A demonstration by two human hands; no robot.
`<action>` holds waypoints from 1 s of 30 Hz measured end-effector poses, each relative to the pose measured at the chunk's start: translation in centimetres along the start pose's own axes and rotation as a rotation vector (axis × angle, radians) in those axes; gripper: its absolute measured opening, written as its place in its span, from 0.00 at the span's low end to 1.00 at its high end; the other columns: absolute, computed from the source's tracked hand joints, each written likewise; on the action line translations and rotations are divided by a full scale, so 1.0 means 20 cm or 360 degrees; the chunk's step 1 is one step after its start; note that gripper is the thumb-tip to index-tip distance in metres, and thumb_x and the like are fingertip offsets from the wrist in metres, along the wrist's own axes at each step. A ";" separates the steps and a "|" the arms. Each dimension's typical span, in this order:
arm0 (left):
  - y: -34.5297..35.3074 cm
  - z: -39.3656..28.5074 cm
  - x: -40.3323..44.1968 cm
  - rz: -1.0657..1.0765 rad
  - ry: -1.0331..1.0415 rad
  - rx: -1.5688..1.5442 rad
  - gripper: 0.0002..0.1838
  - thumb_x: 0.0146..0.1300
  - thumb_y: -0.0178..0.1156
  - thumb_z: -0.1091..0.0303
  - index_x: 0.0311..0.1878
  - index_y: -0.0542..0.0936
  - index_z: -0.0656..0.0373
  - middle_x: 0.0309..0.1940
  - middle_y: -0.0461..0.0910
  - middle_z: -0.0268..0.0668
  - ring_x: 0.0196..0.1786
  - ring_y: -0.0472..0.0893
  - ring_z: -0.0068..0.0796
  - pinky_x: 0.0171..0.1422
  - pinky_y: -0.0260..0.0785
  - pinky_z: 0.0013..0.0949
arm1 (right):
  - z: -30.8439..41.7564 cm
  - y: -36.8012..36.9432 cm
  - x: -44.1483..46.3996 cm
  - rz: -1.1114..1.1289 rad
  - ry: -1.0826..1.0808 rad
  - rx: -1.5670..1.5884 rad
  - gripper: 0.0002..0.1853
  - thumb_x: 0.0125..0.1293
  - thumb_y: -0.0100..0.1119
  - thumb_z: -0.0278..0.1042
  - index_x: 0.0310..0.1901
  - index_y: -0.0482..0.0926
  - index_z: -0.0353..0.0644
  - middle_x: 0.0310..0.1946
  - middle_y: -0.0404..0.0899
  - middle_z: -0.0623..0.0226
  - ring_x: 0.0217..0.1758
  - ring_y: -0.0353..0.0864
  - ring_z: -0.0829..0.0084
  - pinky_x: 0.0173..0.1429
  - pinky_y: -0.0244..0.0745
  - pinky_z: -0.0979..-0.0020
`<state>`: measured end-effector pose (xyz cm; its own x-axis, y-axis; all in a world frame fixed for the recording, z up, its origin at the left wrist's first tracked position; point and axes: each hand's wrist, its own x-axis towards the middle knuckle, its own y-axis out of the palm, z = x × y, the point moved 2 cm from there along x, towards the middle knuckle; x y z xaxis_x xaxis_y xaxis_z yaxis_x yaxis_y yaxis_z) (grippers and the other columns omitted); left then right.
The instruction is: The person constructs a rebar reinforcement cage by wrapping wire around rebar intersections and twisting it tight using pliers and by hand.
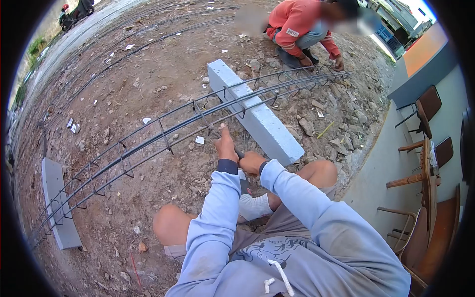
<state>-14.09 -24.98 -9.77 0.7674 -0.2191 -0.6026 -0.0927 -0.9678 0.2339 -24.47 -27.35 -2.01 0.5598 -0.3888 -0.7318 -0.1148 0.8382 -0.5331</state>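
My left hand (225,146) and right hand (253,163) clasp a dark, slender tool (240,154); the long steel-rod cage (190,123) has stirrups (166,142), remainder unclear.

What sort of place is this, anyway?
Probably an outdoor building site: a long rebar cage rests across pale blocks on bare, rubble-strewn ground.

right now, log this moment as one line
left hand: at dark tool | right hand: gripping dark tool | rebar cage: across pale blocks | co-worker: crouched by cage
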 end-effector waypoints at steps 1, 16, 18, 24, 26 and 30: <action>-0.03 0.00 -0.02 0.0066 -0.0049 -0.0015 0.26 0.58 0.61 0.41 0.23 0.71 0.55 0.17 0.65 0.30 0.19 0.67 0.25 0.24 0.59 0.32 | -0.04 0.03 0.04 0.0063 0.0090 0.0357 0.15 0.58 0.54 0.38 0.30 0.77 0.31 0.24 0.78 0.55 0.21 0.78 0.63 0.24 0.72 0.63; -0.22 -0.11 -0.13 0.1290 -0.0320 -0.0929 0.24 0.68 0.52 0.51 0.57 0.71 0.60 0.42 0.80 0.42 0.45 0.81 0.37 0.42 0.78 0.38 | 0.06 0.17 -0.11 0.0444 0.0153 0.1385 0.15 0.64 0.58 0.42 0.30 0.74 0.38 0.19 0.73 0.70 0.17 0.72 0.74 0.20 0.69 0.68; -0.18 -0.12 -0.15 0.1405 -0.0399 -0.1030 0.24 0.68 0.52 0.53 0.60 0.68 0.59 0.45 0.80 0.43 0.48 0.81 0.37 0.42 0.78 0.37 | 0.07 0.13 -0.12 0.0588 0.0157 0.1477 0.15 0.65 0.57 0.43 0.31 0.74 0.38 0.20 0.74 0.68 0.19 0.74 0.73 0.21 0.71 0.68; -0.10 -0.13 -0.12 0.0972 -0.0378 -0.0977 0.13 0.68 0.52 0.64 0.51 0.72 0.61 0.28 0.75 0.35 0.30 0.78 0.31 0.37 0.76 0.37 | 0.06 -0.11 -0.18 -0.0188 -0.0199 0.0290 0.28 0.56 0.63 0.52 0.44 0.73 0.32 0.29 0.80 0.57 0.29 0.82 0.64 0.33 0.79 0.64; -0.04 -0.15 -0.14 0.0737 -0.0400 -0.0683 0.11 0.68 0.52 0.64 0.47 0.73 0.60 0.28 0.76 0.35 0.31 0.78 0.33 0.37 0.76 0.39 | 0.08 -0.18 -0.28 -0.0509 -0.0258 -0.0272 0.36 0.50 0.64 0.54 0.50 0.69 0.28 0.41 0.78 0.47 0.45 0.80 0.53 0.52 0.75 0.59; 0.00 -0.18 -0.16 0.0443 -0.0375 -0.0464 0.08 0.67 0.52 0.64 0.40 0.72 0.59 0.26 0.76 0.38 0.29 0.78 0.35 0.33 0.72 0.39 | 0.10 -0.11 -0.32 -0.0572 -0.0092 -0.0525 0.35 0.53 0.60 0.48 0.56 0.66 0.27 0.55 0.71 0.40 0.59 0.73 0.48 0.61 0.70 0.58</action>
<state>-14.23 -23.78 -5.23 0.5702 -0.5204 -0.6356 -0.0666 -0.8005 0.5956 -26.09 -25.97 4.67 0.6553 -0.6014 -0.4571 -0.1544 0.4856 -0.8604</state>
